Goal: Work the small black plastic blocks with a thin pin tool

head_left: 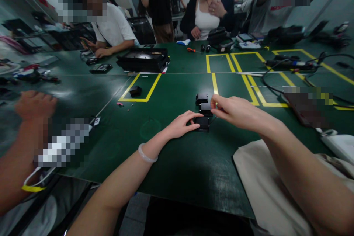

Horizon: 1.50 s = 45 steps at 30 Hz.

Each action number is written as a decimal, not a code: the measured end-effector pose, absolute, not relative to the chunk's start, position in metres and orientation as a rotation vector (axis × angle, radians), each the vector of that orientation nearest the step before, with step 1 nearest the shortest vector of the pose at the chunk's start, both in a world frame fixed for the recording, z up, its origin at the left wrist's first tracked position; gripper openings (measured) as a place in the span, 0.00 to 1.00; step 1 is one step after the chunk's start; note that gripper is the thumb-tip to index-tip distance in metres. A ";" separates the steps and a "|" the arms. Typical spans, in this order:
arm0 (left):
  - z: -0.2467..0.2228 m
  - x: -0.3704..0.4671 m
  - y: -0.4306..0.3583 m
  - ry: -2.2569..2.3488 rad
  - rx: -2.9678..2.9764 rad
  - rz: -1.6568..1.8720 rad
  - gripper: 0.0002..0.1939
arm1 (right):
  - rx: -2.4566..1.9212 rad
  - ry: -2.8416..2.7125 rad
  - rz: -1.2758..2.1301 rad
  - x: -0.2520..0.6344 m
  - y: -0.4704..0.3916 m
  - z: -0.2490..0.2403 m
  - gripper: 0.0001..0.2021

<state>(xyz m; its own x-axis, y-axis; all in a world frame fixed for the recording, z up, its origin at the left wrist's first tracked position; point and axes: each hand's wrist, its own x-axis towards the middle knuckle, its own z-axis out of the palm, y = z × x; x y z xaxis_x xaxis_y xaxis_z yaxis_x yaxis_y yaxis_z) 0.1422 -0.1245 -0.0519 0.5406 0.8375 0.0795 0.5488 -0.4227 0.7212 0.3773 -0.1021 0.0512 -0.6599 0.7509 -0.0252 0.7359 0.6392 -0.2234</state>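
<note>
Three small black rectangular blocks stand in a short row on the green table. My left hand [183,124] has its thumb and fingers around the left side of the nearest black block [202,123], holding it on the tabletop. Just right of the row, my right hand [232,110] is closed with thumb and fingertips pinched together. Its fingertips are beside the middle black block [206,108]; whatever they hold is too small to make out. The farthest black block [201,98] sits behind, touched by neither hand.
Another small black block [135,90] lies inside a yellow tape outline at left. Behind it stands a large black tray [145,59]. A beige cloth [257,166] hangs over the near right edge. Cables, a phone [306,108] and an orange screwdriver [191,49] lie around; co-workers sit nearby.
</note>
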 end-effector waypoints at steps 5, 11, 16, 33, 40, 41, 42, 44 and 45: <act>-0.053 0.142 -0.124 1.109 2.135 0.576 0.21 | -1.231 -2.773 0.354 0.378 -0.103 0.052 0.07; -0.054 0.142 -0.124 1.112 2.127 0.587 0.21 | -1.305 -2.779 0.295 0.373 -0.107 0.055 0.09; -0.053 0.141 -0.125 1.107 2.126 0.584 0.21 | -1.238 -2.790 0.340 0.377 -0.106 0.053 0.09; -0.054 0.142 -0.124 1.095 2.145 0.610 0.21 | -1.254 -2.735 0.297 0.373 -0.109 0.053 0.08; -0.053 0.142 -0.124 1.098 2.136 0.603 0.21 | -1.241 -2.763 0.337 0.374 -0.107 0.053 0.06; -0.053 0.142 -0.124 1.099 2.137 0.602 0.21 | -1.221 -2.764 0.355 0.375 -0.107 0.053 0.06; -0.053 0.142 -0.124 1.102 2.137 0.600 0.21 | -1.209 -2.763 0.366 0.375 -0.107 0.053 0.06; -0.054 0.142 -0.124 1.107 2.139 0.597 0.21 | -1.213 -2.756 0.369 0.375 -0.107 0.053 0.06; -0.054 0.142 -0.124 1.108 2.140 0.596 0.21 | -1.223 -2.750 0.359 0.374 -0.108 0.053 0.07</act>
